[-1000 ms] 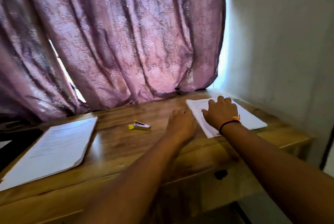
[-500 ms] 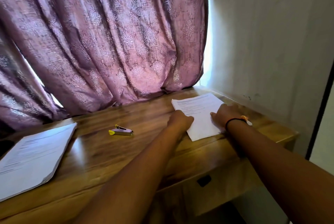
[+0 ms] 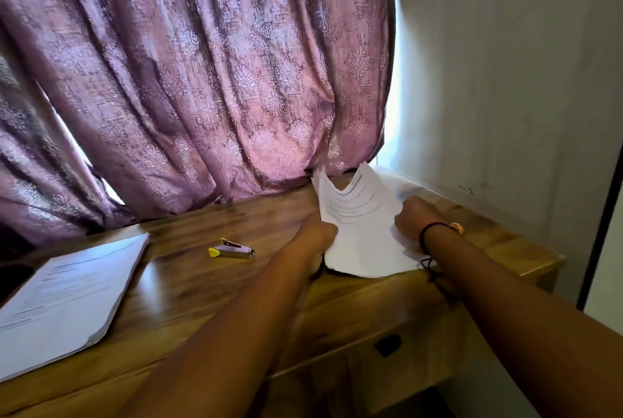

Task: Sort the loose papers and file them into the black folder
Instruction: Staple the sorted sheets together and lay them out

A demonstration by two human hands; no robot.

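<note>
Head view: both hands are on the sheaf of papers (image 3: 365, 242) at the far right corner of the desk (image 3: 202, 286), by the wall. The left hand (image 3: 318, 237) grips its left edge, fingers curled round. The right hand (image 3: 413, 217) looks curled onto the right edge, tho blur hides the fingertips. The sheaf bows up between them, far end lifted & fanned, near end on the wood.

Doing it well, imo: ease the squeeze so pages don't crease, lift w/ both hands level, tap 1 edge on the desk to square it, then carry it left toward the 2nd stack (image 3: 67, 296), clearing the small stapler (image 3: 231, 251) between. The black folder isn't plainly in view. The dark shape (image 3: 13, 274) at the left edge may be it, can't tell.
</note>
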